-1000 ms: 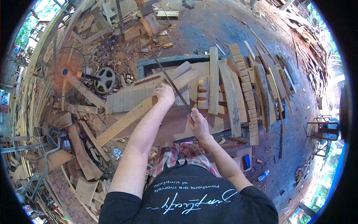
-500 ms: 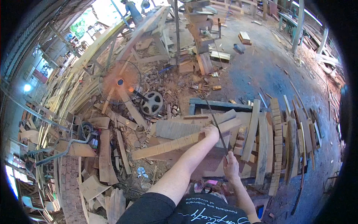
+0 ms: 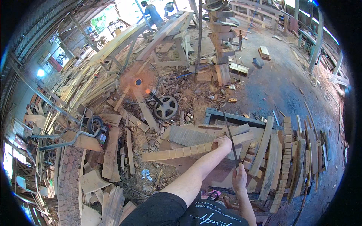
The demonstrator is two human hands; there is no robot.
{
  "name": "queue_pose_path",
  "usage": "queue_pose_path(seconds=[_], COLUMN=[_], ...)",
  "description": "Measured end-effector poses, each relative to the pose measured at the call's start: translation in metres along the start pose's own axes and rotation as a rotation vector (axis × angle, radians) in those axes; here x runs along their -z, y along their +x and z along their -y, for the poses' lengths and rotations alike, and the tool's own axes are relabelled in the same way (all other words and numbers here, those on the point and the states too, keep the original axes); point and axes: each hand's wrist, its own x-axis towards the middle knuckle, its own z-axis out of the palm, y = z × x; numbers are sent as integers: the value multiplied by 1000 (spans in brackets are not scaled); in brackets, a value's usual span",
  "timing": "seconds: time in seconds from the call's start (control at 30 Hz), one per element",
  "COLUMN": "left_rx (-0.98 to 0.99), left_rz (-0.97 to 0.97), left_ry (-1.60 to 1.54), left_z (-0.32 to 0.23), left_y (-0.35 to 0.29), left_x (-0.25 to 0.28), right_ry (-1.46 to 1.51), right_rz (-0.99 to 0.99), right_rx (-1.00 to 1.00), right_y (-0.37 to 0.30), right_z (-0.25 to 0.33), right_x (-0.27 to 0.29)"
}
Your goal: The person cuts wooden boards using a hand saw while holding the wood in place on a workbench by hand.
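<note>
A pale, slightly curved wooden board (image 3: 181, 152), marked with evenly spaced cross lines, lies slantwise over a low pile of timber. My left hand (image 3: 222, 144) grips its right-hand part, fingers closed over the edge. In my right hand (image 3: 240, 178) is the near end of a long, thin, dark blade (image 3: 230, 137). It crosses the board just right of my left hand and points away from me; its teeth, if any, are too small to see. The handle is hidden by my fingers. Beneath the board rests a grey ridged panel (image 3: 184, 136).
Curved planks (image 3: 269, 165) and a notched strip (image 3: 284, 165) stand in a row at right. Beyond lies a dark timber frame (image 3: 237, 117). A spoked wheel (image 3: 166, 108), a round wire-guarded fan (image 3: 138, 81) and a wheelbarrow (image 3: 81, 137) are at left. Another person (image 3: 152, 14) stands far off.
The whole view has shifted, so the scene sits lower and further right. Both hands keep their holds on the board and the blade; the blade still crosses the board beside my left hand.
</note>
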Motion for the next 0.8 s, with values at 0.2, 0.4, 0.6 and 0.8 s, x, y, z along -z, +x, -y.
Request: queue_pose_path(seconds=[0.2, 0.4, 0.6, 0.8], left_rx=[-108, -108, -118, -127], left_rz=[12, 37, 65, 55], left_ry=[11, -51, 28, 48], left_z=[12, 37, 24, 25], left_y=[-13, 10, -4, -2], left_x=[20, 20, 30, 20], right_ry=[85, 28, 6, 33], right_rz=[1, 10, 19, 53], right_rx=[-13, -93, -133, -165], right_y=[-28, -7, -23, -27], right_z=[-11, -6, -8, -4], right_x=[15, 5, 14, 24])
